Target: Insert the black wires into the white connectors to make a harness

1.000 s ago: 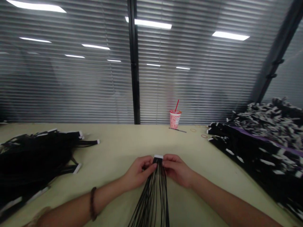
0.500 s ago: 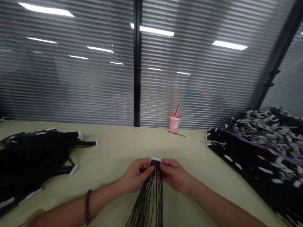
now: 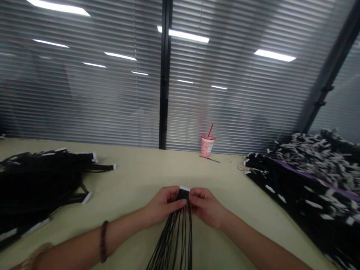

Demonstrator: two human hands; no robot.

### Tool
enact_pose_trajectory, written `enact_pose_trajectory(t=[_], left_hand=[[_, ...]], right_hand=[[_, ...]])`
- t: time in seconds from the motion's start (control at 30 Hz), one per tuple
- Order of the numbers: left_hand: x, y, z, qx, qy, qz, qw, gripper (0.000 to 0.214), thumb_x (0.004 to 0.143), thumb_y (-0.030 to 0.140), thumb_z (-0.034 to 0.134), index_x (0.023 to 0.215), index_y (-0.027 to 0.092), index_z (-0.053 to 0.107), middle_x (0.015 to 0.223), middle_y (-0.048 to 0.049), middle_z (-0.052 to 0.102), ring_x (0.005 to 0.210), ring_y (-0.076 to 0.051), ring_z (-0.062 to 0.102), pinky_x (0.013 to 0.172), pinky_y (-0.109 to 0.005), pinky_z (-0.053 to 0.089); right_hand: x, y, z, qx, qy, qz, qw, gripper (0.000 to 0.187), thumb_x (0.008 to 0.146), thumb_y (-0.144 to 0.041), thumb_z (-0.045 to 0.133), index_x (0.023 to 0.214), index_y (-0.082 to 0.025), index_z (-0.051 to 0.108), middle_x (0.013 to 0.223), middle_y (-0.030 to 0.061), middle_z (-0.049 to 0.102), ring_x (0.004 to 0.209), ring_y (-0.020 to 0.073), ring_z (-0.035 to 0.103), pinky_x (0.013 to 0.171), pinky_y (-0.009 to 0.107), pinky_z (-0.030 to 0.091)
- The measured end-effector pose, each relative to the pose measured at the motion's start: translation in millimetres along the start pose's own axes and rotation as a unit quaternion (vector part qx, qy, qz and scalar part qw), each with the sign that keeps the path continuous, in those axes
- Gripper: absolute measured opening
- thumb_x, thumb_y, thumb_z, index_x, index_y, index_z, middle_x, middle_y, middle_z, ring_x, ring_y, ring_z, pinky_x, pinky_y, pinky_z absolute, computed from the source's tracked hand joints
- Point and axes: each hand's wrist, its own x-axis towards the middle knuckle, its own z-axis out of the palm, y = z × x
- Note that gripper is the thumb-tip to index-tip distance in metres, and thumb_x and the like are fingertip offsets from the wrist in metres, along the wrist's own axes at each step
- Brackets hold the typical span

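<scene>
In the middle of the head view, a wire harness [image 3: 173, 236] of several thin black wires hangs down toward me from a white connector [image 3: 185, 188]. My left hand [image 3: 164, 204] is closed on its left side, the thumb lying across the wires just below the connector. From the right, my right hand [image 3: 206, 205] pinches the connector end and the wires beside it. The fingertips behind the harness are partly hidden. The wires' lower ends run out of view at the bottom.
Black harnesses with white connectors [image 3: 42, 180] lie piled on the table [image 3: 135, 165] at left. A larger heap of harnesses [image 3: 309, 187] fills the right. A pink cup with a straw [image 3: 207, 145], a thin dark stick [image 3: 209, 159] and a red rubber band [image 3: 240, 168] are near the blinds [image 3: 236, 105].
My left thumb has slid slightly right and down across the wires. Both hands still hold the harness in nearly the same place. The view has tilted slightly.
</scene>
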Motion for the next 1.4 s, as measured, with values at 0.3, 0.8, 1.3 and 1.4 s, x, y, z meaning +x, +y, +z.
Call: enact_pose_trajectory(t=[0.3,0.8,1.3,1.4], left_hand=[[0,1,-3.4,-0.064,-0.008,-0.03,0.997,0.021,0.07,0.025,0.065,0.081,0.009,0.058,0.07,-0.0038,0.061,0.062,-0.011,0.054,0.06,-0.024,0.04],[0,4,-4.9,-0.005,0.002,-0.057,0.998,0.022,0.067,0.025,0.065,0.08,0.009,0.059,0.06,0.0,0.057,0.052,-0.008,0.049,0.05,-0.02,0.035],[-1,11,-10.4,0.011,-0.046,-0.092,0.995,0.028,0.069,0.035,0.063,0.072,0.007,0.063,0.054,0.0002,0.055,0.047,-0.006,0.043,0.045,-0.019,0.028],[-1,13,-9.6,0.004,-0.05,-0.088,0.995,0.023,0.069,0.03,0.063,0.072,0.008,0.065,0.051,0.0007,0.054,0.046,-0.006,0.042,0.045,-0.019,0.028]], right_hand=[[-2,-1,1,-0.007,-0.026,0.004,1.0,0.031,0.056,-0.031,0.076,0.065,-0.009,0.056,0.06,0.0007,0.054,0.058,0.0097,0.052,0.059,0.023,0.037],[-2,-2,2,-0.03,-0.027,0.001,0.999,0.03,0.053,-0.025,0.076,0.066,-0.01,0.054,0.062,0.0001,0.056,0.055,0.0095,0.053,0.057,0.022,0.037],[-3,-1,3,-0.022,-0.035,-0.003,0.999,0.032,0.053,-0.029,0.078,0.066,-0.01,0.055,0.06,-0.0009,0.055,0.052,0.0076,0.051,0.054,0.02,0.036],[-2,0,2,-0.036,-0.035,-0.001,0.999,0.033,0.054,-0.031,0.077,0.065,-0.01,0.054,0.058,-0.0011,0.054,0.051,0.0069,0.05,0.053,0.02,0.035]])
